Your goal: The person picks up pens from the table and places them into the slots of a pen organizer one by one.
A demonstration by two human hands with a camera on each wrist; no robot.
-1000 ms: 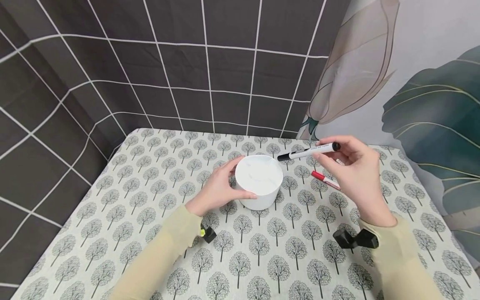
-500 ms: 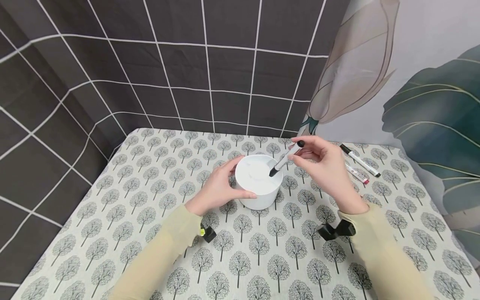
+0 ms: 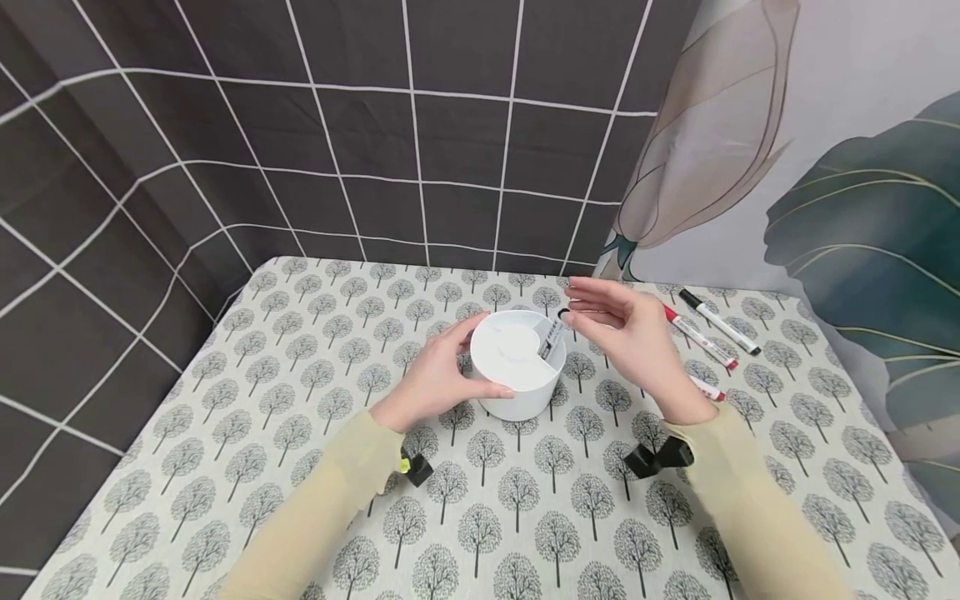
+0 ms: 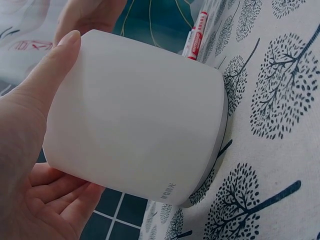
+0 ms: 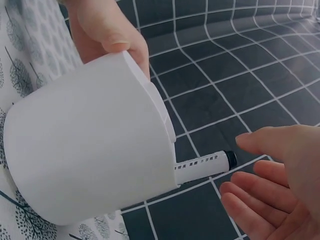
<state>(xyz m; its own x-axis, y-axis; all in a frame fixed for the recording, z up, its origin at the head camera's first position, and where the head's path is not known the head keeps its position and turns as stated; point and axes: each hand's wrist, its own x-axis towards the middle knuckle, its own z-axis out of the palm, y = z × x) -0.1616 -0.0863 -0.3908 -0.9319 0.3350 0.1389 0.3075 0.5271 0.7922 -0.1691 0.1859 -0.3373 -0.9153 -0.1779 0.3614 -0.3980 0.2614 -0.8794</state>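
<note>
A white round pen holder (image 3: 517, 403) with a divided inside stands on the table. My left hand (image 3: 438, 371) grips it from the left, thumb on the near side and fingers behind. A black-capped whiteboard marker (image 3: 553, 337) leans in a compartment at the holder's right side, its black end sticking out above the rim. Beside that end is my right hand (image 3: 633, 342), its fingers spread. The right wrist view shows a gap between those fingers and the marker (image 5: 202, 167); nothing is held there.
To the right of my right hand lie a black marker (image 3: 722, 322) and a red marker (image 3: 701, 337). Another red-ended marker (image 3: 707, 388) is partly hidden by that hand. Behind the tree-print tablecloth (image 3: 300, 383) hangs a dark gridded curtain (image 3: 465, 133).
My right hand has carried the black marker left from beside the pen holder, lowered it into the right compartment and let it go. The left hand and pen holder stay put.
</note>
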